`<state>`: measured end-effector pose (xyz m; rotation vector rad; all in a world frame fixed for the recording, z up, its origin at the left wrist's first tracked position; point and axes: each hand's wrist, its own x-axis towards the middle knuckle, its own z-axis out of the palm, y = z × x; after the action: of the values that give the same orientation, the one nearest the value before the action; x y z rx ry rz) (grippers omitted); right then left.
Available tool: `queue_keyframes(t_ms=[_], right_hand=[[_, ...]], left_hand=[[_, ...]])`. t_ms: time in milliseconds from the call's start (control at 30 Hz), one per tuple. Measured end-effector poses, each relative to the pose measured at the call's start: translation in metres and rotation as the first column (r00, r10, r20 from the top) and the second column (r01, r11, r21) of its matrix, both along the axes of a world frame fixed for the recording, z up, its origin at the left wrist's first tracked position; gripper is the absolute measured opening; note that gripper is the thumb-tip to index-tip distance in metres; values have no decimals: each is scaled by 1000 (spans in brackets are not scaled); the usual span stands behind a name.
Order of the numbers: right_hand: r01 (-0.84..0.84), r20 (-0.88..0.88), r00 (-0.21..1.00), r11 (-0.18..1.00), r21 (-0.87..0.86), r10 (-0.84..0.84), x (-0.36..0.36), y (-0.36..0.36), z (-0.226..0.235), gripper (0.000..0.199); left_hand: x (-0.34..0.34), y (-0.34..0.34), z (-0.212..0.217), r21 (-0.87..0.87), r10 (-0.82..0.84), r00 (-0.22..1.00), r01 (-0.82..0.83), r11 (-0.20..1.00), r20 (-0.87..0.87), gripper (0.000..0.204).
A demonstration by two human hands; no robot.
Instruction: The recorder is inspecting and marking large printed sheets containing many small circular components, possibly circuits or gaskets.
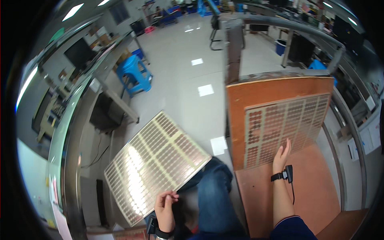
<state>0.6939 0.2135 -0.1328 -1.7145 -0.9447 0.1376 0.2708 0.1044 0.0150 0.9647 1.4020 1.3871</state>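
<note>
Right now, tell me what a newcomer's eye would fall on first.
The pale rectangular grid-patterned sheet at the lower left catches the eye first, its left side shining bright white and the left hand at its lower edge. Next comes a similar translucent gridded panel against an upright rectangular orange-brown board on the right, with the open right hand before it. Farther off at upper left stands a bright blue plastic stool.

— What does the lower edge cut off?
— The navy-blue cloth sleeve [293,229]; the forearm below the bare left hand [164,210].
— Does the bare right hand [281,157] touch the clear, pale-gridded rectangular panel [286,129] at right?
— Can't tell.
— Upper right's dark clutter [306,17]?
— Too small, blurred.
</note>
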Motion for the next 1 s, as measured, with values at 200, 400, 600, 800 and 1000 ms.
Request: queue_keyframes(t_ms=[200, 400, 600, 800, 1000], right_hand=[[-591, -258, 775, 807, 25, 576, -146, -17, 61, 32], [-679, 205, 696, 724, -122, 688, -228, 14, 64, 37], [-617, 246, 643, 681, -395, 725, -242, 17, 67, 39], [-618, 311, 567, 644, -452, 763, -256, 12, 65, 39], [-720, -171, 694, 672, -170, 700, -216, 40, 38, 35]], left_hand=[[-163, -37, -47, -5, 322, 902, -338, 941, -286, 16], [-281, -81, -110, 240, 531, 425, -569, 787, -733, 22], [-271, -73, -85, -196, 498, 834, -544, 816, -238, 21], [-275, -73, -73, -91, 485, 758, -573, 815, -436, 21], [-249, -60, -26, -44, 552, 826, -551, 833, 117, 38]])
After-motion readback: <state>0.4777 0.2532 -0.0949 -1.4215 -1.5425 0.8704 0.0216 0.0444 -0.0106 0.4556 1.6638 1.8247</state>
